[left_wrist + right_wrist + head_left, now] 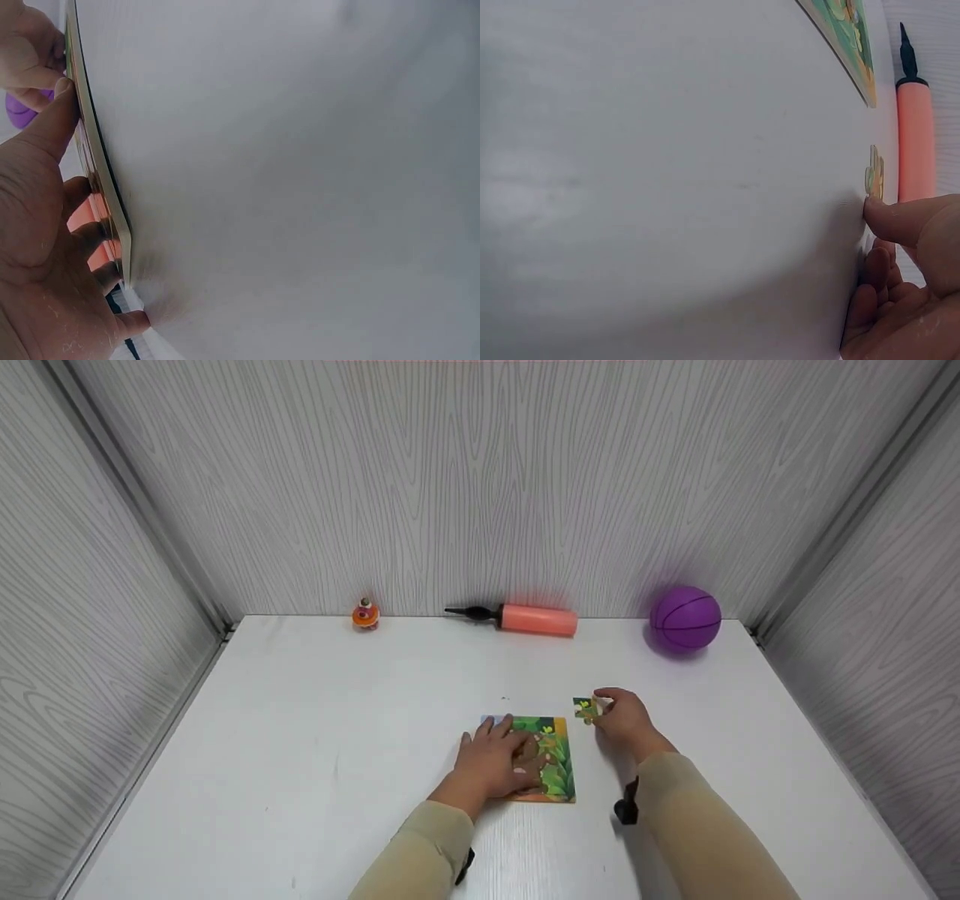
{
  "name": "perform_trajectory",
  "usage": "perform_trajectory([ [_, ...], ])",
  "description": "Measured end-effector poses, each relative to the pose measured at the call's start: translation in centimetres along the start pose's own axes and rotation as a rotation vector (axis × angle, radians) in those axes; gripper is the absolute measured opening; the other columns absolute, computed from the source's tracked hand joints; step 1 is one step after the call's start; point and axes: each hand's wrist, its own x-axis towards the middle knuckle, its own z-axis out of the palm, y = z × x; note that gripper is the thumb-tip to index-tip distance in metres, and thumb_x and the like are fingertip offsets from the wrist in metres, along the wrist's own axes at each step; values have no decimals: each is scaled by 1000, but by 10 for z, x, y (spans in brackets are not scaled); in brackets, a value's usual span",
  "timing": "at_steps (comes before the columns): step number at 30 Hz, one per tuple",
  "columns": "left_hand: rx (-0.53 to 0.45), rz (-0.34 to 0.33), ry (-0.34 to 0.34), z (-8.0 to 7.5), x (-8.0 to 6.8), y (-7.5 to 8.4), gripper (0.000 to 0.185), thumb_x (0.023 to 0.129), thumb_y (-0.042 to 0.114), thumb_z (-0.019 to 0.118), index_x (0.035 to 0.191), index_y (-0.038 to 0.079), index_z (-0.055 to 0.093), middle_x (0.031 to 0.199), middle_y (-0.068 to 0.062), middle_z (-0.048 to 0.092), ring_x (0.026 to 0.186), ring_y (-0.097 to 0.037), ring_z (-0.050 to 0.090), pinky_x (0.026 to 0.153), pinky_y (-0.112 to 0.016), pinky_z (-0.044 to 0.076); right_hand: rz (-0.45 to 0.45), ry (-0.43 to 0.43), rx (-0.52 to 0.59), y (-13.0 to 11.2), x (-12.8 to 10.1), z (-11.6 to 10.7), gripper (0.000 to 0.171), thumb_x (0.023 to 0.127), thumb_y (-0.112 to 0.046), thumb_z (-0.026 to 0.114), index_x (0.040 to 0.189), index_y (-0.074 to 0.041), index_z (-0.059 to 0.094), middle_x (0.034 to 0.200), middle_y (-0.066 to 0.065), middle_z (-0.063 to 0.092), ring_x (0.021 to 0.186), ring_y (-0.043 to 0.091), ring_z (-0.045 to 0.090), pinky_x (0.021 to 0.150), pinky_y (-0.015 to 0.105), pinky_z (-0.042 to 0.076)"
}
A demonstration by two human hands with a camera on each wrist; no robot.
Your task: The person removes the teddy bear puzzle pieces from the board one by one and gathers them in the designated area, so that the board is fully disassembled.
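A square picture puzzle (559,765) with green leaves and an orange border lies on the white table. My left hand (491,761) rests on it with spread fingers, covering its left and middle parts. In the left wrist view, the thumb (64,112) and fingertips touch the puzzle's face near its pale edge (112,202). Just off the puzzle's upper right corner is a small green and yellow puzzle piece (585,709). My right hand (626,724) pinches its right side between thumb and forefinger. The right wrist view shows the thumb tip against the piece (874,172), low over the table.
Along the back wall lie a small orange toy figure (365,615), a coral hand pump (538,619) with a black nozzle, and a purple ball (685,618). Grey wood-grain panels (450,487) enclose the table at the back and sides.
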Motion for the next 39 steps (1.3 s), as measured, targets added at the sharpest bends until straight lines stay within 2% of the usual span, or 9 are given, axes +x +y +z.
perform_trajectory([
  [5, -8, -9, -2, 1, 0, 1, 76, 92, 66, 70, 155, 26, 54, 173, -7, 30, 159, -38, 21, 121, -69, 24, 24, -8, 35, 1, -1, -1, 64, 90, 4, 65, 152, 4, 51, 110, 17, 63, 93, 26, 55, 82, 38, 49],
  [9, -25, -36, 16, 2, 0, 1, 91, 91, 66, 72, 162, 17, 44, 172, -9, 32, 159, -36, 23, 122, -67, 23, 21, 16, 47, -3, -3, 0, 59, 94, -1, 62, 152, 5, 49, 116, 21, 63, 95, 27, 57, 83, 39, 51],
  [12, -26, -47, 27, 3, 1, 0, 105, 88, 68, 75, 165, 10, 34, 171, -11, 33, 159, -36, 24, 123, -66, 23, -13, 45, 49, -10, -5, 3, 53, 97, -4, 65, 148, 6, 52, 108, 17, 62, 88, 24, 57, 74, 37, 51],
  [14, -17, -44, 30, 3, 1, 0, 106, 88, 68, 76, 165, 9, 34, 171, -11, 33, 158, -36, 25, 122, -67, 24, -50, 59, 40, -17, -8, 6, 50, 97, -6, 67, 144, 5, 55, 103, 14, 62, 84, 23, 56, 72, 36, 49],
  [19, -4, -47, 28, 4, 1, -1, 107, 86, 66, 79, 165, 9, 34, 170, -11, 35, 158, -36, 26, 122, -66, 26, -137, 45, 17, -34, -19, 16, 38, 97, -8, 73, 132, 5, 66, 100, 12, 64, 88, 24, 57, 78, 41, 50],
  [24, 11, -55, 24, 4, 3, -2, 110, 85, 65, 80, 166, 8, 32, 169, -11, 36, 158, -35, 27, 122, -65, 27, -164, -15, -1, -47, -26, 27, 32, 97, -10, 74, 127, 4, 70, 101, 11, 67, 88, 23, 60, 78, 42, 53],
  [33, 23, -35, 33, 3, 3, -2, 113, 85, 66, 80, 166, 5, 31, 169, -13, 36, 157, -37, 27, 121, -66, 28, -128, -87, -58, -57, -37, 48, 32, 97, -12, 76, 126, 1, 73, 102, 7, 68, 91, 20, 61, 79, 39, 56],
  [39, 5, -31, 41, 3, 3, 0, 111, 85, 64, 82, 166, 5, 32, 169, -14, 37, 157, -38, 28, 121, -66, 28, -92, -76, -129, -61, -42, 57, 28, 98, -15, 76, 120, 1, 75, 97, 6, 70, 85, 19, 64, 75, 38, 58],
])
